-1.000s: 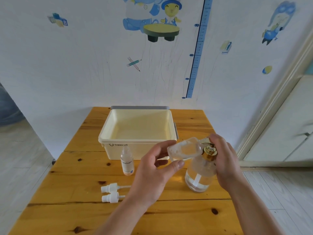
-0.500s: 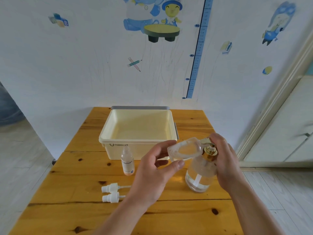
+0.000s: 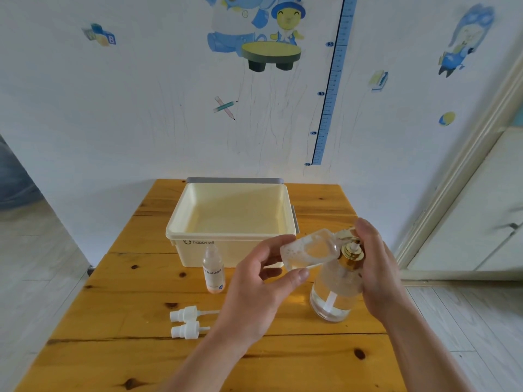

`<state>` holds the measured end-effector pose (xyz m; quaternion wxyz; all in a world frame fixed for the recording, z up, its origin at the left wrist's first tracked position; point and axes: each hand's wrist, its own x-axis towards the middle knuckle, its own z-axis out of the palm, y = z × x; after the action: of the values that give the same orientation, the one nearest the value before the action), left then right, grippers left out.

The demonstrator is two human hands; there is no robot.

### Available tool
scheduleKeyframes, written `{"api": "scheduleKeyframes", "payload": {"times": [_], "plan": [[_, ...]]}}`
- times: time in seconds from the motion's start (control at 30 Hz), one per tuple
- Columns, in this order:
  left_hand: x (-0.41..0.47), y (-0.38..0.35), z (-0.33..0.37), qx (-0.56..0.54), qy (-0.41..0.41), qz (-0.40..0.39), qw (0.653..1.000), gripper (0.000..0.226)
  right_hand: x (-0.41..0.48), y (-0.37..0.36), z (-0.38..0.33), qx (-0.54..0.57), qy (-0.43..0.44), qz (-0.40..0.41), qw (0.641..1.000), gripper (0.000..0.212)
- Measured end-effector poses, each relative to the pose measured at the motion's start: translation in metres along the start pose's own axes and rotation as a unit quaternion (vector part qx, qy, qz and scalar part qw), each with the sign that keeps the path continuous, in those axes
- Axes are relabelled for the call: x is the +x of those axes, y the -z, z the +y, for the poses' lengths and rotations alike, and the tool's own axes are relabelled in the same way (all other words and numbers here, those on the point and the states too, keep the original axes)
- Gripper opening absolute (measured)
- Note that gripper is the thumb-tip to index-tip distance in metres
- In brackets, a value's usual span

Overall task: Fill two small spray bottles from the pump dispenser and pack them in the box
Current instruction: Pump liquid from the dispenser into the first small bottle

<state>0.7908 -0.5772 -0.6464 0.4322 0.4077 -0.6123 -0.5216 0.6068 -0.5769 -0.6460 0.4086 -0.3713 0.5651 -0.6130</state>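
My left hand (image 3: pixel 256 292) holds a small clear spray bottle (image 3: pixel 310 251) tilted on its side, its mouth against the gold pump head (image 3: pixel 349 251) of the glass dispenser (image 3: pixel 335 295). Bubbly liquid shows inside the bottle. My right hand (image 3: pixel 376 267) wraps the dispenser's neck with a finger on top of the pump. A second small bottle (image 3: pixel 213 268), uncapped and upright, stands in front of the cream box (image 3: pixel 181 239). Two white spray caps (image 3: pixel 185 321) lie side by side on the table.
The open cream box sits at the back middle of the wooden table (image 3: pixel 113 306), its grey lid (image 3: pixel 235 180) behind it against the wall. The table's right edge is close beside the dispenser. A door frame (image 3: pixel 452 179) stands at the right.
The two hands, the tilted bottle and the dispenser keep nearly the same places. More foamy liquid shows in the tilted bottle.
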Motion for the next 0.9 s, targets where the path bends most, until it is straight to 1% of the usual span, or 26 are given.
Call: {"api": "scheduleKeyframes", "payload": {"times": [0.07,0.17,0.2,0.23,0.3,0.33,0.37,0.43,0.47,0.53,0.57,0.6,0.67,0.73,0.77,0.8,0.83,0.87,0.9], "plan": [[0.000,0.000,0.000,0.001,0.002,-0.001,1.000,0.039,0.001,0.002,-0.002,-0.007,-0.002,0.000,1.000,0.028],[0.000,0.000,0.000,0.003,0.004,-0.003,1.000,0.040,-0.002,0.000,-0.006,-0.029,0.002,-0.004,1.000,0.053],[0.000,0.000,0.000,0.003,0.004,-0.003,1.000,0.040,0.000,0.000,-0.005,-0.027,-0.001,0.006,1.000,0.053],[0.000,0.000,0.000,0.002,0.004,-0.003,1.000,0.039,0.001,0.001,-0.003,-0.022,0.003,0.008,1.000,0.048],[-0.001,0.000,-0.001,-0.003,0.005,-0.004,1.000,0.039,0.000,0.001,-0.002,-0.004,0.011,-0.005,1.000,0.028],[-0.001,0.001,-0.001,-0.009,0.006,-0.006,1.000,0.040,0.001,0.002,0.000,0.006,0.008,-0.006,1.000,0.027],[-0.001,0.001,-0.001,-0.017,0.008,-0.008,1.000,0.040,0.001,0.001,0.001,0.009,0.005,-0.006,1.000,0.030],[-0.002,0.001,-0.001,-0.028,0.011,-0.012,0.999,0.040,-0.001,0.001,-0.003,-0.002,0.001,-0.007,1.000,0.030],[-0.002,0.001,-0.001,-0.028,0.011,-0.014,0.999,0.040,0.000,0.003,-0.003,-0.012,0.001,-0.011,1.000,0.033],[-0.001,0.001,-0.001,-0.027,0.012,-0.013,0.999,0.040,-0.003,0.001,-0.007,-0.025,0.002,-0.021,0.999,0.054],[-0.001,0.001,-0.001,-0.024,0.013,-0.012,1.000,0.040,-0.005,-0.002,-0.011,-0.034,0.002,-0.018,0.999,0.059],[-0.001,0.001,-0.002,-0.020,0.013,-0.012,1.000,0.040,-0.004,-0.002,-0.011,-0.033,-0.003,-0.010,0.999,0.059],[0.000,0.000,-0.003,-0.009,0.011,-0.010,1.000,0.042,-0.003,-0.001,-0.009,-0.028,-0.001,-0.003,1.000,0.050],[0.000,0.000,-0.003,0.004,0.010,-0.011,1.000,0.044,-0.003,0.001,-0.005,-0.020,-0.002,-0.028,0.999,0.037],[-0.001,0.000,-0.003,0.012,0.009,-0.013,1.000,0.045,-0.002,0.001,-0.003,-0.011,0.002,-0.029,1.000,0.039],[-0.001,-0.001,-0.003,0.021,0.007,-0.015,1.000,0.046,-0.002,0.000,-0.003,-0.003,-0.004,-0.029,1.000,0.060],[-0.001,-0.001,-0.003,0.031,0.006,-0.016,0.999,0.047,-0.004,-0.002,-0.004,-0.010,-0.015,-0.022,1.000,0.074],[-0.001,-0.002,-0.003,0.041,0.003,-0.016,0.999,0.048,-0.003,-0.002,-0.004,-0.004,-0.018,-0.018,1.000,0.070],[-0.001,-0.002,-0.003,0.051,0.001,-0.014,0.999,0.049,-0.001,0.001,-0.003,-0.004,-0.011,-0.008,1.000,0.050]]}}
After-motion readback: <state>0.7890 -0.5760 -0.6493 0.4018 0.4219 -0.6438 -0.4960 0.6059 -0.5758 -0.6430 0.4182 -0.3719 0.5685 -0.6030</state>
